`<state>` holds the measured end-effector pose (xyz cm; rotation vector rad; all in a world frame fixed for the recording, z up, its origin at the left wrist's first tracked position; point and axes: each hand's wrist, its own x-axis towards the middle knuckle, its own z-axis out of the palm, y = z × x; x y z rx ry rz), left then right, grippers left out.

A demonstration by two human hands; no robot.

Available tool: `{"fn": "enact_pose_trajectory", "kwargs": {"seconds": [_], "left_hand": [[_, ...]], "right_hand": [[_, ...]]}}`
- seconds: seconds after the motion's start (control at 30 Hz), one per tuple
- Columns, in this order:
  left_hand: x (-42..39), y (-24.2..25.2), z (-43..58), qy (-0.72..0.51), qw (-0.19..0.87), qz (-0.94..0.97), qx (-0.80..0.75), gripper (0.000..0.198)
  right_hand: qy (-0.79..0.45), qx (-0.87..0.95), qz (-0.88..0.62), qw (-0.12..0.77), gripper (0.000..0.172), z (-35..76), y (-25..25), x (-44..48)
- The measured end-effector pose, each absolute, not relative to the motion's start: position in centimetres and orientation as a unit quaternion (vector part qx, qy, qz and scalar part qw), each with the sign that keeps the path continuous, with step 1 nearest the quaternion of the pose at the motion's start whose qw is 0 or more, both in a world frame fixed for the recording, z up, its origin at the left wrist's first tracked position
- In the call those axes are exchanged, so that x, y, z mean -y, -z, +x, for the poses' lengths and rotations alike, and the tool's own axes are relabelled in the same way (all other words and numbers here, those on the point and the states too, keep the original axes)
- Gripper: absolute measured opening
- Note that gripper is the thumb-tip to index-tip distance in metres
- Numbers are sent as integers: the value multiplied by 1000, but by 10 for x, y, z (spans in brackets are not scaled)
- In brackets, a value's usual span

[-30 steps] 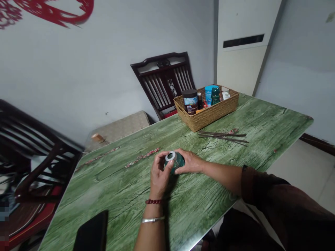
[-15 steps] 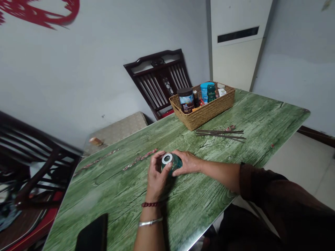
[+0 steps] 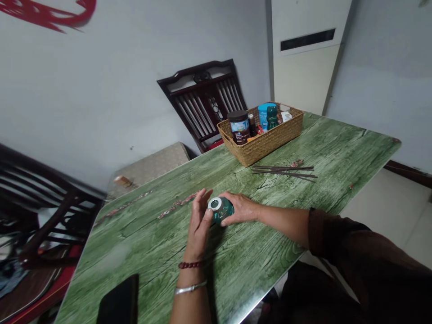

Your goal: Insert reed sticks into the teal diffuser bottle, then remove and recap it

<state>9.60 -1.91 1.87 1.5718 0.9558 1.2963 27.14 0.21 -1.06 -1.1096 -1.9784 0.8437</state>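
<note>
A small, squat teal glass bottle [image 3: 222, 215] with a white ring around its mouth is tilted toward me above the middle of the green wood-patterned table [image 3: 162, 252]. My right hand [image 3: 241, 208] wraps its fingers and thumb around the bottle's right side. On the other side, my left hand [image 3: 200, 216] has its fingers stretched out and apart from the glass, the thumb close beside the white ring. A red bead bracelet and a silver bangle circle my left wrist. Several thin dark sticks [image 3: 283, 171] lie loosely together beyond my right hand.
Behind the sticks stands a woven basket [image 3: 270, 143] with a brown jar [image 3: 239, 128], a blue canister and a green bottle. A black phone [image 3: 119, 299] lies at the near left. Dark wooden chairs [image 3: 207, 101] stand behind and left of the table.
My left hand has loosened from the bottle: its fingers have straightened and moved slightly left, and the thumb has come off the ring's top. My right hand keeps its hold.
</note>
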Motion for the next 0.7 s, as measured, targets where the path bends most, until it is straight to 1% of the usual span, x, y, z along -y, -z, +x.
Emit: {"fn": "enact_pose_trajectory", "kwargs": {"seconds": [0.1,0.13,0.17,0.23,0.3,0.33,0.4,0.47,0.53,0.6,0.63,0.67,0.7], "left_hand": [[18,-18,98,-540,320,645,-435,69],[18,-17,98,-535,301,650,-449,69],[18,-17,97,-523,306,655,-451,68],[18,-17,95,-497,370,664,-420,65],[18,-18,94,-493,414,661,-386,69],[18,-18,94,-504,402,659,-389,74],[17,-18,95,-523,329,657,-432,81],[17,-19,96,-515,276,664,-467,77],[18,-19,95,-489,315,680,-446,68],[18,-19,93,-475,376,688,-399,67],[18,-19,92,-477,380,690,-389,70],[17,-18,92,-483,359,694,-396,75],[16,-18,92,-489,314,698,-418,80]], "right_hand": [[-329,767,-428,347,76,271,10,-2],[-327,766,-430,347,76,271,11,-2],[-324,767,-431,348,75,270,12,-3],[-316,768,-432,352,75,270,14,-4],[-317,770,-426,355,78,270,16,-5],[-320,770,-423,355,79,270,16,-5],[-325,768,-423,354,77,270,16,-5],[-325,766,-429,352,74,270,14,-4],[-322,765,-434,352,72,271,13,-3],[-321,767,-428,354,74,271,12,-2],[-322,768,-425,353,75,271,12,-3],[-324,769,-424,352,76,271,13,-3],[-325,769,-425,349,76,271,13,-3]]}}
